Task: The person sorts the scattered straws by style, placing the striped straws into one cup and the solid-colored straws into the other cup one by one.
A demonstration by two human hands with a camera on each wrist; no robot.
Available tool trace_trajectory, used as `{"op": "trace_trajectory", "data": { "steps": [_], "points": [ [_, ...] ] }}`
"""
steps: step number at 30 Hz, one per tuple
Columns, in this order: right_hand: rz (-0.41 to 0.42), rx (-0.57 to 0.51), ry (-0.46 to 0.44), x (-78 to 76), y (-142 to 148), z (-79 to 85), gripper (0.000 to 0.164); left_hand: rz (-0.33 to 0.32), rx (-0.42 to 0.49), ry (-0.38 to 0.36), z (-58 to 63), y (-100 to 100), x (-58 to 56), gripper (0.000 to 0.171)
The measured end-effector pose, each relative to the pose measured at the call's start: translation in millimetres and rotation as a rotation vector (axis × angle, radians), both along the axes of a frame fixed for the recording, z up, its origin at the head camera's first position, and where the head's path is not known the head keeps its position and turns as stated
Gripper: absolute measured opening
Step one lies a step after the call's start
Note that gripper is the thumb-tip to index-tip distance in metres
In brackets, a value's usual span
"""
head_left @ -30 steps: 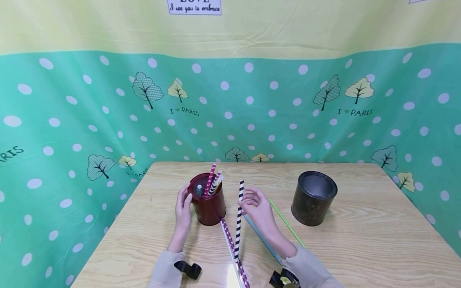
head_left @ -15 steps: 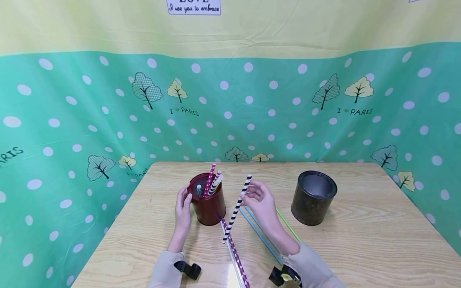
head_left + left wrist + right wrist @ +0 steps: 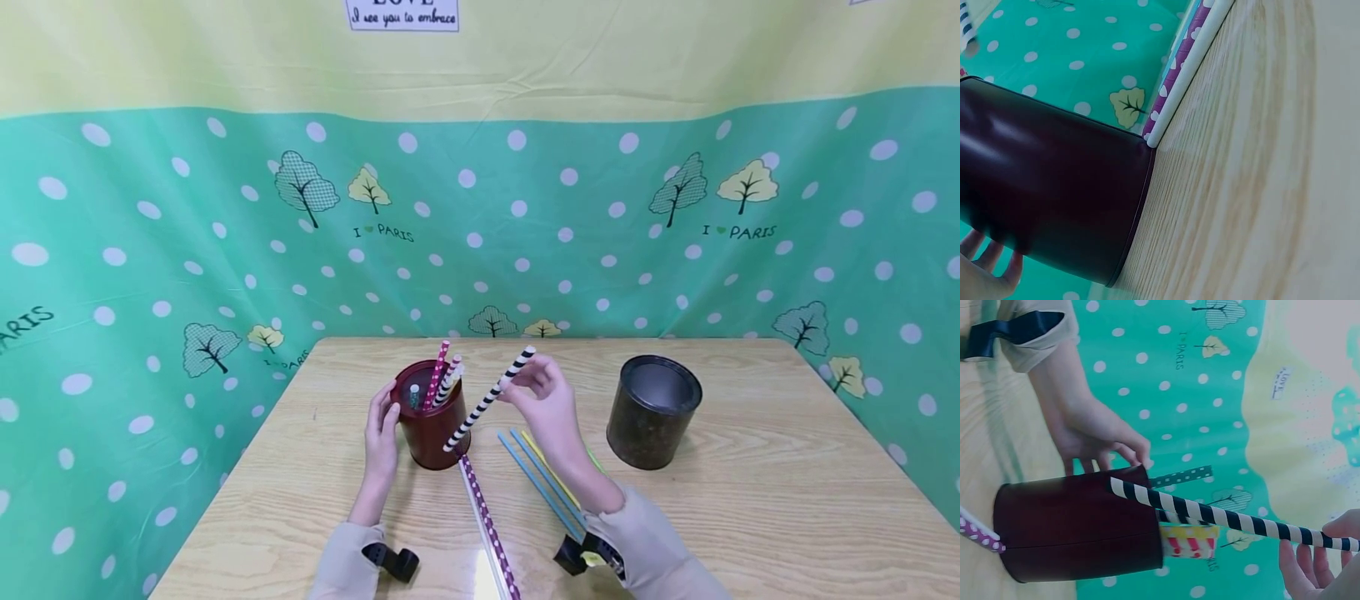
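Observation:
My right hand [image 3: 546, 412] pinches a black-and-white striped paper straw [image 3: 487, 402] near its upper end. The straw slants down to the left, its lower end overlapping the dark red can [image 3: 437, 442] in the head view; in the right wrist view it crosses the can's side and rim. Around the can's left side curl the thumb and fingers of my left hand [image 3: 381, 442], steadying it upright on the table. Several patterned straws stand inside, among them a pink dotted straw [image 3: 437, 379] and a dark green dotted straw [image 3: 415, 395].
At the right stands a second dark can [image 3: 647, 429]. A purple dotted straw [image 3: 483, 521] and a white straw [image 3: 480, 527] lie at the red can's base. Blue straws [image 3: 536, 483], a yellow straw [image 3: 542, 457] and a green straw [image 3: 595, 461] lie under the right forearm.
My right hand has risen, and the striped straw has swung from nearly upright to a slant, its lower end moving left and up to the red can. The left hand stays put.

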State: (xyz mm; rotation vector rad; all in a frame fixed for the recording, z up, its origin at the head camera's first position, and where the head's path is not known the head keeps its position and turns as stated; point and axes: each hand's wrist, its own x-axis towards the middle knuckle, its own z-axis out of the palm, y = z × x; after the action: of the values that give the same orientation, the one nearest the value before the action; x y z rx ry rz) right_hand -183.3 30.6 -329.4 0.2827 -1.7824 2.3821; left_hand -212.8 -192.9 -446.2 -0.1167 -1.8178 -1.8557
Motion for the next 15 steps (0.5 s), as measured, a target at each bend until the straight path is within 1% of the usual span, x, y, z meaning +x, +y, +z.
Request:
{"op": "trace_trajectory", "data": {
  "steps": [4, 7, 15],
  "points": [
    [0.013, -0.060, 0.064, 0.8, -2, 7.5, 0.028, 0.002, 0.003, -0.004, -0.5, 0, -0.1, 0.035],
    [0.017, -0.077, 0.117, 0.9, -5, 12.7, 0.027, 0.003, 0.001, -0.004, -0.5, -1, -0.8, 0.036],
    [0.000, -0.051, 0.192, 0.3, -13, 20.5, 0.028, 0.003, -0.007, -0.005, -1.3, -1, -1.5, 0.036]
  ]
}}
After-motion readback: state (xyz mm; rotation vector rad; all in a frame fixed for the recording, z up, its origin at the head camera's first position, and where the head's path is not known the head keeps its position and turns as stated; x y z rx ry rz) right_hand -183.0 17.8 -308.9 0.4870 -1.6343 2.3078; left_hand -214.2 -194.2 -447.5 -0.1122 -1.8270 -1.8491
